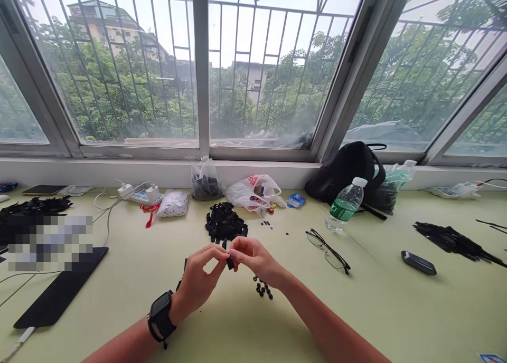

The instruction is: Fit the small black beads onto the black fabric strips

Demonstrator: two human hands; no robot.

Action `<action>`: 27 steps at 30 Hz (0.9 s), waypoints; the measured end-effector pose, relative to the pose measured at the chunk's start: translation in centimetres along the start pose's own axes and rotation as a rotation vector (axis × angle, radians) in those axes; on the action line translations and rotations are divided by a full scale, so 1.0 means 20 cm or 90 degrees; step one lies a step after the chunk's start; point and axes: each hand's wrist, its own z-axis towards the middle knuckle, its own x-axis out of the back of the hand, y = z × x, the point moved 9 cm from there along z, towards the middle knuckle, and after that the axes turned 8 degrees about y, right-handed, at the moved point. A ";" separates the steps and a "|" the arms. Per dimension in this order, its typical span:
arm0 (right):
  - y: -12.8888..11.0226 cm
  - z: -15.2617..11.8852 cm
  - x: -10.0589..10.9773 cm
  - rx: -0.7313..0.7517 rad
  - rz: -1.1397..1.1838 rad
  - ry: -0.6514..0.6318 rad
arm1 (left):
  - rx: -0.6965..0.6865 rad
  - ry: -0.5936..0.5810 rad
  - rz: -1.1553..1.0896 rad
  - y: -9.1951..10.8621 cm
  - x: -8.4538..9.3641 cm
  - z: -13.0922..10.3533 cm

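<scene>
Both hands meet near the middle of the pale green table [222, 326]. My left hand [202, 276], with a ring and a black watch [161, 315] on its wrist, pinches a small black strip [230, 262]. The fingertips of my right hand [255, 260] close on the same strip from the other side. Just beyond the hands lies a pile of black strips [225, 221]. Small black round pieces [263, 289] are scattered beside my right wrist, and several tiny rings [267, 223] lie farther back. A dark piece shows partly behind my left hand.
Glasses [328, 251], a water bottle [346, 207] and a black case [418, 263] are on the right. Plastic bags [253, 193] and a black bag [340, 173] line the window side. Black strips [455, 240] lie far right. Cables and chargers [152, 193] are at left.
</scene>
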 end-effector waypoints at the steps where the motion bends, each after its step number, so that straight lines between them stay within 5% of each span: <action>1: 0.00 0.00 0.00 0.000 0.004 0.002 | -0.003 0.000 0.004 0.00 0.00 0.00; 27: 0.00 0.00 0.03 -0.015 0.023 0.019 | 0.034 -0.043 0.113 -0.07 -0.02 -0.01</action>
